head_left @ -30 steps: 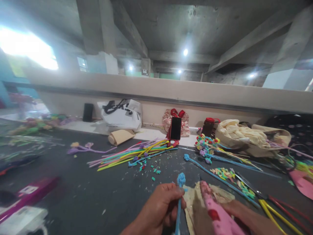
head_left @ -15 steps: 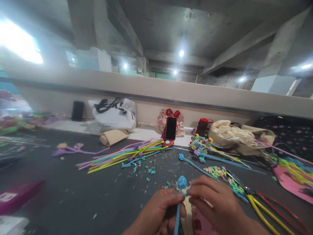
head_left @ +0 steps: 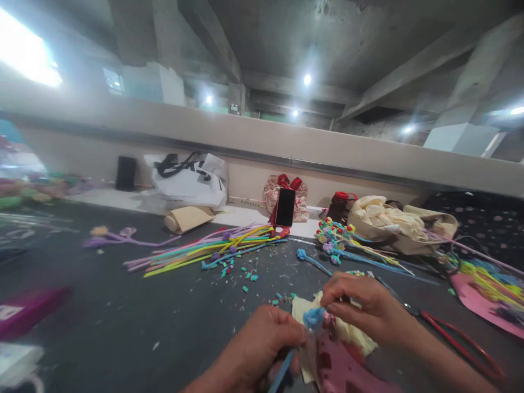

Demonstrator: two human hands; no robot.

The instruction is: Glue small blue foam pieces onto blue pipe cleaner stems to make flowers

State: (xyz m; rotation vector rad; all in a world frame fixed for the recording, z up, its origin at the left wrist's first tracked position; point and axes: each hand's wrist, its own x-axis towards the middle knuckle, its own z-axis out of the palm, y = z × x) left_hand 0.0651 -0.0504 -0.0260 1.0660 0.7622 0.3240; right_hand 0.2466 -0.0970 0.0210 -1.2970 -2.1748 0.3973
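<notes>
Low in the view, my left hand (head_left: 272, 333) is closed round the blue fuzzy stem (head_left: 282, 371) just below its curled blue head (head_left: 313, 318). My right hand (head_left: 360, 300) pinches at the right side of that head with thumb and fingers. Under and behind the hands lie a crumpled cream cloth (head_left: 302, 308) and a pink item with dark red patches (head_left: 341, 365). Another blue stem with a small knotted head (head_left: 302, 254) lies on the dark table beyond, partly hidden by my right hand.
Colourful stems (head_left: 196, 254) lie mid-table near cut scraps (head_left: 245, 288). A phone (head_left: 285, 207) leans at the back beside a bottle (head_left: 338, 206) and cloth bag (head_left: 380, 218). Red-handled scissors (head_left: 454, 338) lie right, a magenta box (head_left: 30, 311) left.
My right hand has moved up and opened wider around the blue head, which now tilts to the right. My left hand has shifted slightly left. More cream cloth and pink item show; the yellow handle is out of sight.
</notes>
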